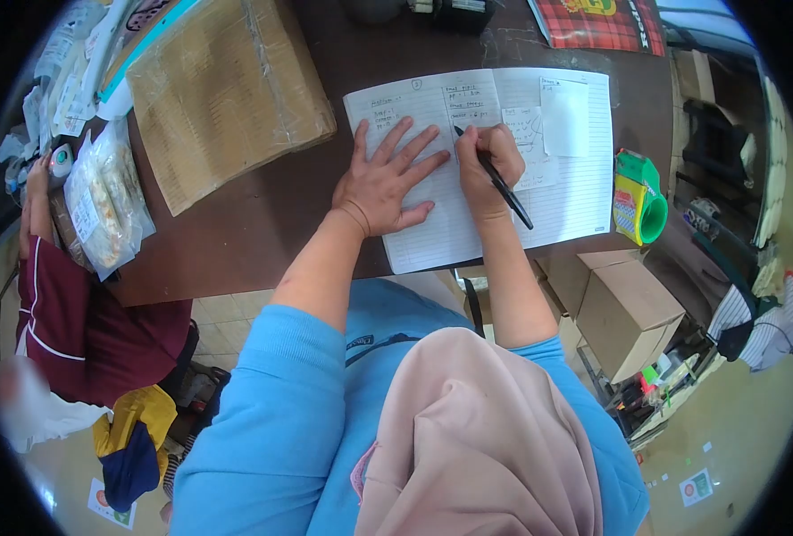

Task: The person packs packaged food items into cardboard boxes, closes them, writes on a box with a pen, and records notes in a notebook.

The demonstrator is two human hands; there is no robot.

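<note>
An open lined notebook [575, 205] lies on the dark table, with handwriting on its left page. My left hand [383, 179] rests flat on that page, fingers spread. Close to the notebook's middle fold, my right hand [490, 165] grips a black pen [513, 198], its tip at the written lines on the left page. Beside the right hand, a small written slip [526, 134] and a mostly blank white note [565, 121] lie on the right page. My right hand hides part of the slip.
A large cardboard box [227, 98] sits left of the notebook, near plastic-wrapped packs [106, 196]. A green and yellow container [639, 198] stands at the right. A red plaid book [597, 25] lies at the back. Another person in maroon [79, 313] is at the left.
</note>
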